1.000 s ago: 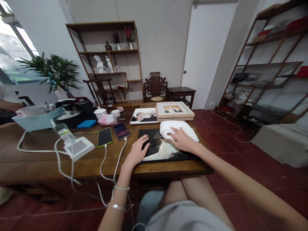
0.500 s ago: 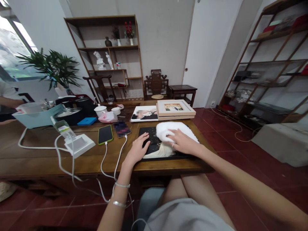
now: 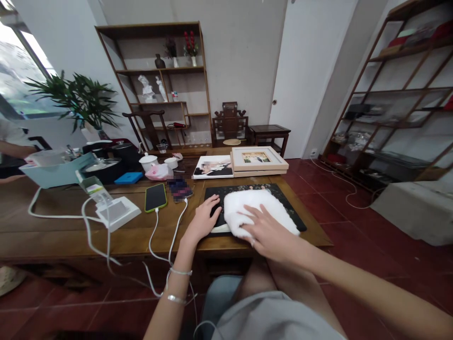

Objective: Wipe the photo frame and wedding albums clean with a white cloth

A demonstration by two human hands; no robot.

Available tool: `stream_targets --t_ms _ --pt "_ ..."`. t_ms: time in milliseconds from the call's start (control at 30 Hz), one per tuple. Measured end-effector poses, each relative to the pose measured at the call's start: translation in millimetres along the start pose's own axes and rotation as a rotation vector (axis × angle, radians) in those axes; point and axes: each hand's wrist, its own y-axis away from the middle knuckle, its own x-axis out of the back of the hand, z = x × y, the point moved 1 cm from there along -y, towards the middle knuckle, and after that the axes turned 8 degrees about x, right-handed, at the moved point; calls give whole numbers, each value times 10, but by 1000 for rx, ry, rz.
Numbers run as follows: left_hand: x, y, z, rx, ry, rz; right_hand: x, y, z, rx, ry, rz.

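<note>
A black flat panel point(image 3: 297, 218) with a floral pattern lies on the table's near edge. My left hand point(image 3: 202, 221) rests flat on its left side, fingers apart. Over the panel's middle and right lies a fluffy white cloth point(image 3: 237, 204). My right hand point(image 3: 271, 236) presses on this cloth and grips its near part, the fingers sunk in a fold. At the cloth's lower left, a pale curved shape shows on the panel, mostly covered.
Behind the panel sit a photo print point(image 3: 212, 168) and stacked picture frames point(image 3: 281, 163). Left are a green-edged phone point(image 3: 155, 197), a second device with a blurred screen point(image 3: 180, 189), white cables point(image 3: 175, 231) and a white box point(image 3: 122, 212). Another person's arm point(image 3: 14, 150) shows far left.
My right hand has drawn the white cloth towards me, down over the panel's near part. The panel's far edge has come into view. My left hand has stayed in place.
</note>
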Motion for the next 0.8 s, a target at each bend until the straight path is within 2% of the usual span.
stream_targets --t_ms 100,167,300,433,533,667,800 --pt "13 1 21 6 -1 -10 55 173 -196 -15 -52 -16" --pt "11 -2 20 5 -1 -9 65 155 -159 -24 -74 2" --pt "-4 -7 -2 -3 12 7 19 -169 220 -25 -13 52" --pt "-5 -7 -15 -25 21 16 -48 -614 645 -115 63 37" --pt "0 -7 -16 -33 18 23 -68 -825 811 -152 69 45" --pt "-4 -8 -15 -26 9 23 -41 -825 804 -139 65 36" --pt "-8 -8 -5 -11 9 14 18 -530 526 -48 48 12"
